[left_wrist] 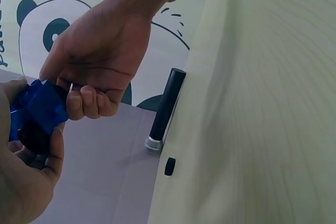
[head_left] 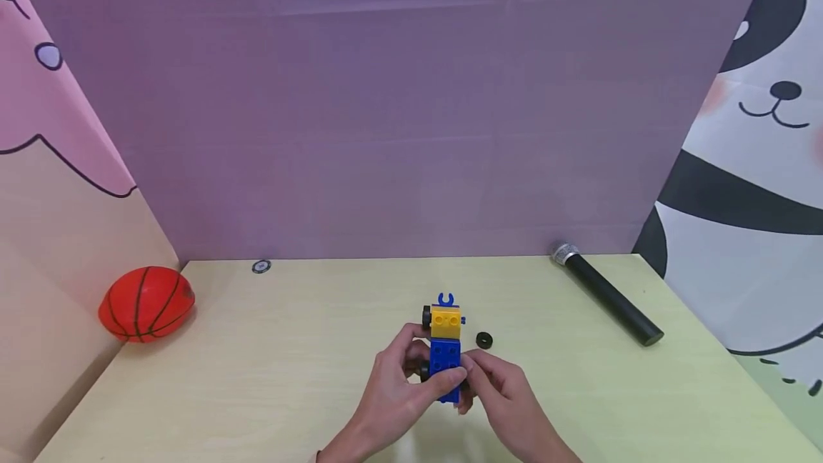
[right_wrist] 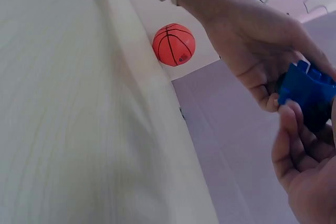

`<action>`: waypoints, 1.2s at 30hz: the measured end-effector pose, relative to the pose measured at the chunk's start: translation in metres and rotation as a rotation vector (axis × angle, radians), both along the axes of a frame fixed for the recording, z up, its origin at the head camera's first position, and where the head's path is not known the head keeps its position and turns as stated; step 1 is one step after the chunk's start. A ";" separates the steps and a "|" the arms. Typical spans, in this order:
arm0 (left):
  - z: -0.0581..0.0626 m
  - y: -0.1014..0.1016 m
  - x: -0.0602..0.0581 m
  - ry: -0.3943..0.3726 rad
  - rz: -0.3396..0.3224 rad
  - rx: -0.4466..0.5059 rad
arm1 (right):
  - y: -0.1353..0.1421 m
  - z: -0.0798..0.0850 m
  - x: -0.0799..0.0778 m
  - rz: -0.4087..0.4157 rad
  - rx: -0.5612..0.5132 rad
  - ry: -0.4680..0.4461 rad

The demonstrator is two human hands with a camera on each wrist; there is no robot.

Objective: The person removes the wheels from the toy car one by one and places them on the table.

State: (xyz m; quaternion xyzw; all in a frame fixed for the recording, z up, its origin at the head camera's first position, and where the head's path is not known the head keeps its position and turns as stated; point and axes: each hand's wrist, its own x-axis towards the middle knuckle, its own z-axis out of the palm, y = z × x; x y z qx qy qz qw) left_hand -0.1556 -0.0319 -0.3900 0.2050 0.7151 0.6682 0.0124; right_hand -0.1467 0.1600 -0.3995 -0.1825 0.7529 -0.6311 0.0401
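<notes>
A toy car of yellow and blue building bricks stands upright between the hands, with a blue hook-like clip on top. My left hand grips its lower blue part, thumb across the front. Black wheels sit on the car's left side; at upper right a small blue peg is bare. My right hand pinches a dark wheel at the car's lower right side, mostly hidden by the fingers. In the left wrist view the blue body lies between both hands. A loose black tyre lies just beyond the right hand.
On the pale table, a black microphone lies at the back right. A red ball with black lines rests at the left edge, and a small round disc at the back. A purple backdrop rises behind.
</notes>
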 end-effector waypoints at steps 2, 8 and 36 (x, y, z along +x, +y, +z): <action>0.001 0.001 0.000 0.000 0.001 0.000 | -0.001 0.002 0.002 -0.037 0.036 -0.019; 0.003 0.001 -0.002 -0.023 -0.026 0.056 | -0.004 0.004 0.010 -0.126 0.190 0.274; -0.001 -0.031 -0.027 -0.122 0.019 0.133 | 0.082 -0.024 -0.061 -0.386 0.567 0.385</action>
